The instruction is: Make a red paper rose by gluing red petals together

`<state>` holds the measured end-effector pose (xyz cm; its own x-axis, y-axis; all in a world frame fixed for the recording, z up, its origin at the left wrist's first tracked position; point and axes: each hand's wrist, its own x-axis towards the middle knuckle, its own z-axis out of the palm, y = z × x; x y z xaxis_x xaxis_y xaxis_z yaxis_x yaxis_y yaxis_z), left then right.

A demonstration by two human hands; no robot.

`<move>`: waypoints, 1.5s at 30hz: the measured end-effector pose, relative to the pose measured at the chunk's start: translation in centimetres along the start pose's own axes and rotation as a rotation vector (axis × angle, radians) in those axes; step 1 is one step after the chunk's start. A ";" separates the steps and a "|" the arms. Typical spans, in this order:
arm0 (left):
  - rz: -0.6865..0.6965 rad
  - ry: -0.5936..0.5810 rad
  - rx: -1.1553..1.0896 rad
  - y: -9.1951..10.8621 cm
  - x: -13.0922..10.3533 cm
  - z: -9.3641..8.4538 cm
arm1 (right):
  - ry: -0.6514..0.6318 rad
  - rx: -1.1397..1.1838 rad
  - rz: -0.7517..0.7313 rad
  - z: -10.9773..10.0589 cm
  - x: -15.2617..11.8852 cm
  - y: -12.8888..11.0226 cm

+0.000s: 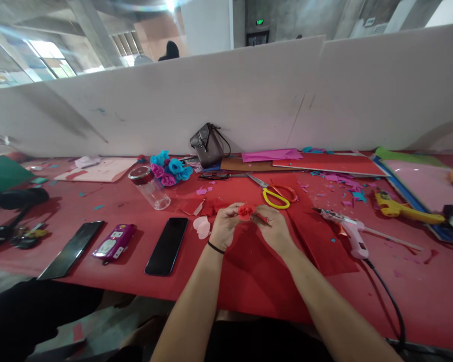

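Between my two hands, a little above the red table, is a small red paper flower (pixel 245 212). My left hand (pixel 227 223) pinches its left side, a dark band round the wrist. The fingers of my right hand (pixel 271 225) are closed at the flower's right edge; a bit of red paper shows by them. Pale pink paper petals (pixel 202 227) lie left of my left hand, near red paper scraps (pixel 211 206). Beyond my right hand rest scissors (pixel 275 197) with yellow and red handles. Red crepe paper (pixel 324 251) spreads under and right of my hands.
A pink glue gun (pixel 349 229) with its cord lies right, a yellow one (pixel 407 210) farther off. Left are a black phone (pixel 166 246), a purple device (pixel 114 244) and a clear jar (pixel 151 188). Blue and purple paper flowers (pixel 170 168) and a dark bag (pixel 208 146) stand behind.
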<state>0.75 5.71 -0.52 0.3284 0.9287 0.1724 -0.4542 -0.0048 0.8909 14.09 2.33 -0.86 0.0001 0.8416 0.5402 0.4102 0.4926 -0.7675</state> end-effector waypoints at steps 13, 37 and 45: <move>0.074 -0.026 0.023 -0.4 0.1 -0.1 | 0.066 -0.001 -0.013 0.0 0.1 0.1; 0.012 0.173 -0.058 -1.5 0.4 0.9 | 0.385 0.749 0.388 0.2 0.5 1.5; -0.028 0.087 0.120 -1.8 -0.2 1.9 | 0.277 0.752 0.394 0.0 0.3 1.3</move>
<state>3.09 4.85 -1.39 0.2639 0.9577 0.1145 -0.3421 -0.0181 0.9395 14.62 3.25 -1.66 0.2752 0.9447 0.1783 -0.3725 0.2758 -0.8861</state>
